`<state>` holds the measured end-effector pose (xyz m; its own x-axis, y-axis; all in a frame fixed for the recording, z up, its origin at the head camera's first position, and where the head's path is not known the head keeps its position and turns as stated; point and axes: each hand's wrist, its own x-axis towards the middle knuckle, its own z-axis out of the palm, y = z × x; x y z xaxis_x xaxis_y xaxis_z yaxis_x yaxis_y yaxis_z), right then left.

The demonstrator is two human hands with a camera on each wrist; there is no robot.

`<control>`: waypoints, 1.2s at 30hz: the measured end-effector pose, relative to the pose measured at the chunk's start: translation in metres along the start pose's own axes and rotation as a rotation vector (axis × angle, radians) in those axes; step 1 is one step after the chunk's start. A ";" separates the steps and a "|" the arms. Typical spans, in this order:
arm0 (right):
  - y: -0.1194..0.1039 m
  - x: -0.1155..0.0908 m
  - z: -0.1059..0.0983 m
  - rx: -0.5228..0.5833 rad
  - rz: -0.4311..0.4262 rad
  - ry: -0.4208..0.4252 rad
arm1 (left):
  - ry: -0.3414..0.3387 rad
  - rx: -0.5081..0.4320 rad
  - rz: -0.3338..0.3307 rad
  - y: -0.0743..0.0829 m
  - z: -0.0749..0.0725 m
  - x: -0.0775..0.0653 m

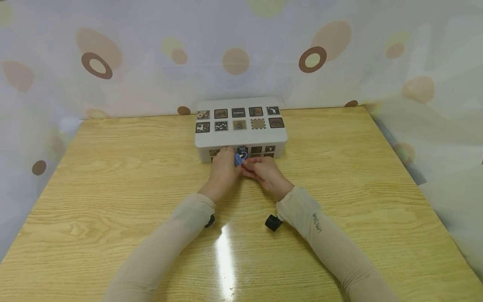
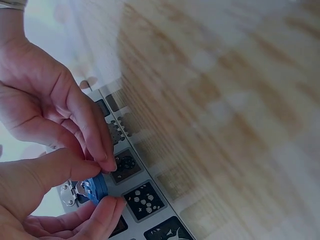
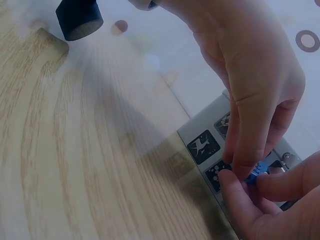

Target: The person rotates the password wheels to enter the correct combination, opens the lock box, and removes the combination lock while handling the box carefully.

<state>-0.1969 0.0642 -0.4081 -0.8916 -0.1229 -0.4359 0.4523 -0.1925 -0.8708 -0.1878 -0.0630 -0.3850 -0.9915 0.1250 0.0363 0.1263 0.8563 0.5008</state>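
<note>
A small blue padlock (image 1: 238, 160) with a curved shackle stands out at the front of a white box (image 1: 241, 137). My left hand (image 1: 223, 170) pinches it between thumb and fingers, as the left wrist view shows. From the right, my right hand (image 1: 265, 173) has its thumb and fingertips on the same padlock (image 3: 257, 171). Beside the padlock, a metal clasp (image 2: 71, 192) shows on the box front. Whether the shackle passes through the clasp is hidden by the fingers. Dark square picture stickers (image 2: 144, 201) cover the box's front and lid.
The box stands at the back of a wood-grain table (image 1: 124, 180), close to a white curtain (image 1: 203, 54) with coloured dots. Black wrist cameras (image 1: 273, 223) hang beneath both sleeves.
</note>
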 end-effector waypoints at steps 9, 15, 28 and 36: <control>-0.001 0.000 0.000 0.002 0.000 0.016 | 0.014 0.006 0.029 0.003 -0.001 -0.001; -0.001 -0.002 -0.003 -0.035 0.001 0.009 | -0.001 -0.008 0.031 0.005 0.000 -0.003; -0.001 -0.007 -0.010 -0.064 0.005 0.002 | -0.031 0.025 0.046 0.009 -0.001 -0.006; -0.003 -0.018 -0.022 -0.102 -0.039 -0.001 | -0.025 -0.016 0.093 0.016 0.000 -0.009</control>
<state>-0.1825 0.0887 -0.4031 -0.9085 -0.1186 -0.4006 0.4121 -0.0976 -0.9059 -0.1768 -0.0507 -0.3772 -0.9743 0.2167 0.0618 0.2174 0.8321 0.5103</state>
